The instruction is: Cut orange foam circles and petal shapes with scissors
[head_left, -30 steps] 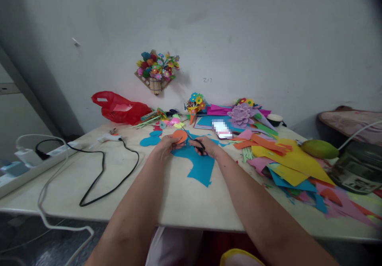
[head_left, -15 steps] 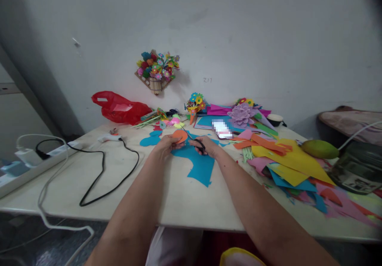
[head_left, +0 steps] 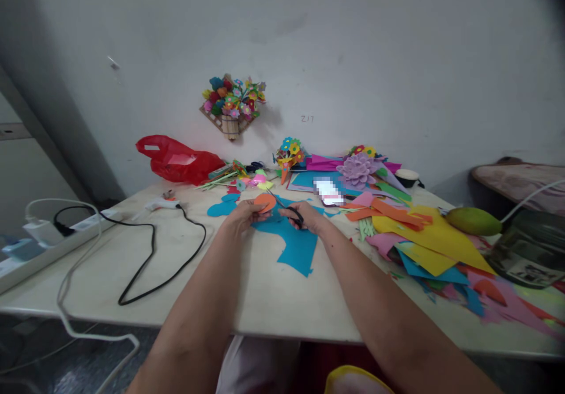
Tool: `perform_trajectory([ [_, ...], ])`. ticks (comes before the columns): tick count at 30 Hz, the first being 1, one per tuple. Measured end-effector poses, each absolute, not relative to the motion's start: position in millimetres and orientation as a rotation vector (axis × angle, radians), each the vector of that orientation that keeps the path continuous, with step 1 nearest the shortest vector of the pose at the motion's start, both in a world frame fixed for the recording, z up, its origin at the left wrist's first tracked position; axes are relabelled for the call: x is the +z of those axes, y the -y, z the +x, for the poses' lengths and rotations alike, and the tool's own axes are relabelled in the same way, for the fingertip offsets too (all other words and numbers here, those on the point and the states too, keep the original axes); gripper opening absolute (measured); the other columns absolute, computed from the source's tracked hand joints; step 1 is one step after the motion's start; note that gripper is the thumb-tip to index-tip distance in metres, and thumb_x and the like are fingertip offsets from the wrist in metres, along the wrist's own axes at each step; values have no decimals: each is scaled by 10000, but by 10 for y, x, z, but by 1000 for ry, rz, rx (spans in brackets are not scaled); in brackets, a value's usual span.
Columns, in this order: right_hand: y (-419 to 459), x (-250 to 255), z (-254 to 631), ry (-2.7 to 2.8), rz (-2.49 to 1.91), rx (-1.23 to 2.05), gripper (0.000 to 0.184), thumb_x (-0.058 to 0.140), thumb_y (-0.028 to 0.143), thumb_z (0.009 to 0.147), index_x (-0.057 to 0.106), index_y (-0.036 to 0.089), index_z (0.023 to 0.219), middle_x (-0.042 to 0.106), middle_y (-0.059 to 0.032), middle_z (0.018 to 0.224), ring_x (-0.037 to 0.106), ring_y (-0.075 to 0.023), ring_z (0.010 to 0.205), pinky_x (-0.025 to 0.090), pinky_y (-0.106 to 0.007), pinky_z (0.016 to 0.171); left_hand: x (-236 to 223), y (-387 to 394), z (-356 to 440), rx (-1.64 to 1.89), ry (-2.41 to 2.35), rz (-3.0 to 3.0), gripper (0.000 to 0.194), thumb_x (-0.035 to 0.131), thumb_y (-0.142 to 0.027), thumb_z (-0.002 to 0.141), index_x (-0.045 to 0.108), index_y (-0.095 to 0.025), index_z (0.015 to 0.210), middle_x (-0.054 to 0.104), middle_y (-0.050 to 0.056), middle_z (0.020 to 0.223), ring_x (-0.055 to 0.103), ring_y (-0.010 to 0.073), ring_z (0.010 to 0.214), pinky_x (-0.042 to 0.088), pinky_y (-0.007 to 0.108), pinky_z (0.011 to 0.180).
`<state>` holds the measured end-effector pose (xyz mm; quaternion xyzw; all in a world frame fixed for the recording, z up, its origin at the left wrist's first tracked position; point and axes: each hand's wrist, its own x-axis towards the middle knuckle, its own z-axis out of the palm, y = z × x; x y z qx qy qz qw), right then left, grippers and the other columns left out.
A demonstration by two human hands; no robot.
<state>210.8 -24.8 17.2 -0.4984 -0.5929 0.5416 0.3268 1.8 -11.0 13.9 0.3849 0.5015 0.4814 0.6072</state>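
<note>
My left hand [head_left: 244, 216] pinches a rounded orange paper or foam piece [head_left: 266, 202] between thumb and fingers. In my right hand [head_left: 305, 215] is a pair of black-handled scissors [head_left: 296, 215], with fingers through the loops. The blades point up and left, close to the orange piece's right edge; whether they touch it I cannot tell. Beneath both hands lies a blue cut sheet [head_left: 296, 247] with a curved edge. Rounded blue cutouts [head_left: 222, 208] rest just left of my left hand.
Coloured scraps [head_left: 424, 238], a mango [head_left: 474, 221] and a glass jar [head_left: 529, 250] crowd the right side. A phone [head_left: 328, 192] lies behind my right hand. To the left are a black cable [head_left: 152, 258], a power strip [head_left: 83, 235] and a red plastic bag [head_left: 176, 161].
The orange piece and my left hand have shifted very slightly left. My right hand and the scissors stay almost in place.
</note>
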Motion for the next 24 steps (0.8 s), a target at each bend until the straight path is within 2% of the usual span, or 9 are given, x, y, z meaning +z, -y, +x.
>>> perform_trajectory([
  [8,220,151,2118,1615,-1302,1403,438,885,365,950,576,195,691,570,51,486,453,-68,377,230,-189,377,153,135,-23,1079,-1147,945,168,680,7,1004,755,-109,909,782,69,717,742,146,611,579,189,619],
  [17,214,141,2170,1654,-1271,1396,410,873,335,960,584,187,710,587,43,497,468,-66,381,246,-188,376,103,96,-90,1000,-1135,1015,128,714,-49,978,763,-155,925,800,35,764,768,159,713,593,189,665],
  [20,217,142,2171,1650,-1275,1399,403,859,347,977,593,183,723,602,33,511,487,-69,385,233,-189,366,118,105,-59,991,-1148,1007,119,740,-57,950,780,-159,904,792,31,740,771,166,686,598,197,637],
  [24,224,158,2163,1640,-1277,1405,403,859,362,983,595,181,738,608,32,517,478,-65,376,226,-191,356,166,158,6,1012,-1178,997,157,691,-27,989,787,-108,896,795,54,738,737,149,620,592,204,630],
])
